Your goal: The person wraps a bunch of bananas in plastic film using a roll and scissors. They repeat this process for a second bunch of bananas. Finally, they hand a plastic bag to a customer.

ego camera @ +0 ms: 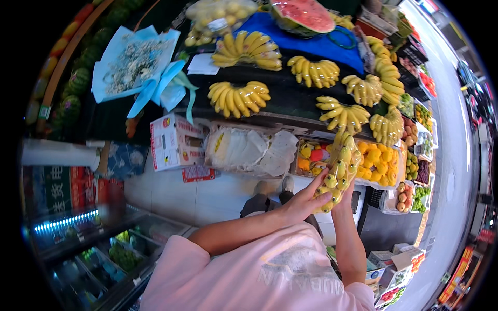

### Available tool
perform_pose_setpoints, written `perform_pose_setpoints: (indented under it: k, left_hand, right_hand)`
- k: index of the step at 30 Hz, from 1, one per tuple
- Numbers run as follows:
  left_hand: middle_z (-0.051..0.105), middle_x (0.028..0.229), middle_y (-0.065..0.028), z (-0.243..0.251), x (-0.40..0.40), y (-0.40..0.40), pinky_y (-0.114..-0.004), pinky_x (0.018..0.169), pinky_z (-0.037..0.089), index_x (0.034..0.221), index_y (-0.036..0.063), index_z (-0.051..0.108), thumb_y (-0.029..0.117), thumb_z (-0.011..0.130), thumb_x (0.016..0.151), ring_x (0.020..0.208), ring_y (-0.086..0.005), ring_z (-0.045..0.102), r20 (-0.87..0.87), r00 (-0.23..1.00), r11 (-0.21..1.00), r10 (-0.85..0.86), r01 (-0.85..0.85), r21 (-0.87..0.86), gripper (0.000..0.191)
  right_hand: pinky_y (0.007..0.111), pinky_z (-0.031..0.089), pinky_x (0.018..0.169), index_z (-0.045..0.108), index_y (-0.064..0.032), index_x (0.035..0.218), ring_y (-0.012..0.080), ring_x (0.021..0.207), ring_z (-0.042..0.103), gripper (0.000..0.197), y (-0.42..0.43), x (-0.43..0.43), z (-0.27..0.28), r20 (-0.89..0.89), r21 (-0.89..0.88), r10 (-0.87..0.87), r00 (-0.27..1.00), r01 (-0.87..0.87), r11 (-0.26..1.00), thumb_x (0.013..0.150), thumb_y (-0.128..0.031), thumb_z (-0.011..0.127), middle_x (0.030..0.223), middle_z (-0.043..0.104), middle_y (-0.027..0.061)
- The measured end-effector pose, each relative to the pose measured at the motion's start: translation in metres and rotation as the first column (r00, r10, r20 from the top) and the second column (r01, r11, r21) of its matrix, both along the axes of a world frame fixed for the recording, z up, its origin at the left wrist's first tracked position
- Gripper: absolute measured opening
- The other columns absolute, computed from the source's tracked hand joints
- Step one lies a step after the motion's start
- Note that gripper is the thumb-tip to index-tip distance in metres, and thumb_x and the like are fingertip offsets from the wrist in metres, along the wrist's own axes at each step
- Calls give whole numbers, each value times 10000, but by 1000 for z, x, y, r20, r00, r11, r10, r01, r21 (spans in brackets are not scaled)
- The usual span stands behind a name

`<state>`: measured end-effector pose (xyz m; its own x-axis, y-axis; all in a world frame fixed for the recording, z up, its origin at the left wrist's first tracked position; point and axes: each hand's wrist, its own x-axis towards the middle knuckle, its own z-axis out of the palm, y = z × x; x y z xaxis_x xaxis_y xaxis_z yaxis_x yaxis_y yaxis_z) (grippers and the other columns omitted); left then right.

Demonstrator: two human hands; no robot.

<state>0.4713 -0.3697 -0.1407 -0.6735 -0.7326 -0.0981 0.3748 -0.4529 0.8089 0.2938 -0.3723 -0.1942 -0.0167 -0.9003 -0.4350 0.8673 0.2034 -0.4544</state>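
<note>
A film-wrapped bunch of bananas (338, 171) is held up in front of me, its fingertips towards my body. My left hand (307, 198) grips its left side, thumb across the fruit. On the other side my right hand (345, 196) supports the bunch, partly hidden behind it. Just beyond, another wrapped bunch (344, 114) lies on the dark display shelf (288, 99). More wrapped bunches rest there, including one at the left (238, 99), one behind it (247, 50) and one in the middle (314, 72).
Below the shelf stand an opened carton with white wrapping (249, 149), a printed fruit box (175, 142) and a crate of yellow fruit (377, 163). A blue-wrapped bouquet (136, 68) and a cut watermelon (305, 15) sit on the display. A glass-fronted cooler (105, 252) is at left.
</note>
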Motion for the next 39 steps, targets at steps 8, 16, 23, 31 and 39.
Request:
perform_pose_setpoints:
  k: [8, 16, 23, 31, 39]
  left_hand:
    - [301, 1548, -147, -9, 18, 3, -328, 1165, 237, 1557, -2, 96, 295, 470, 1043, 1429, -194, 283, 159, 985, 987, 74, -96, 133, 702]
    - [270, 1583, -146, -22, 32, -16, -413, 1198, 192, 1542, 8, 191, 560, 411, 1002, 1465, -241, 263, 340, 883, 828, 323, -438, 350, 802]
    - [352, 1537, -122, -43, 59, -24, -391, 1173, 255, 1539, 14, 206, 460, 454, 1020, 1415, -224, 349, 267, 863, 736, 429, -506, 449, 728]
    - [522, 1336, -59, -84, 118, -40, -293, 1042, 402, 1442, 42, 393, 228, 597, 989, 1219, -127, 506, 260, 738, 593, 622, -662, 459, 531]
    - [589, 1265, -58, -109, 213, -42, -300, 997, 452, 1368, 24, 479, 200, 616, 973, 1144, -129, 572, 231, 750, 563, 620, -630, 535, 453]
  right_hand:
    - [384, 575, 620, 547, -26, 1178, 292, 779, 647, 612, -42, 11, -46, 195, 26, 241, 951, -250, 968, 950, -582, 437, 976, 640, 168]
    - [368, 487, 631, 573, -30, 1099, 248, 774, 548, 781, -69, 31, -70, 270, 215, 325, 906, -386, 897, 892, -755, 370, 879, 573, 98]
    - [463, 561, 839, 559, -125, 1259, 288, 1016, 635, 729, -110, 61, -65, 286, 114, 648, 706, -696, 709, 934, -732, 319, 1111, 644, 124]
    - [431, 436, 1069, 410, -103, 1451, 272, 1263, 533, 692, -127, 143, -128, 119, 138, 784, 609, -792, 594, 1004, -621, 304, 1395, 532, 121]
    - [414, 471, 1025, 459, -94, 1406, 261, 1188, 587, 681, -120, 228, -137, -84, 348, 772, 630, -707, 615, 1003, -622, 312, 1327, 584, 114]
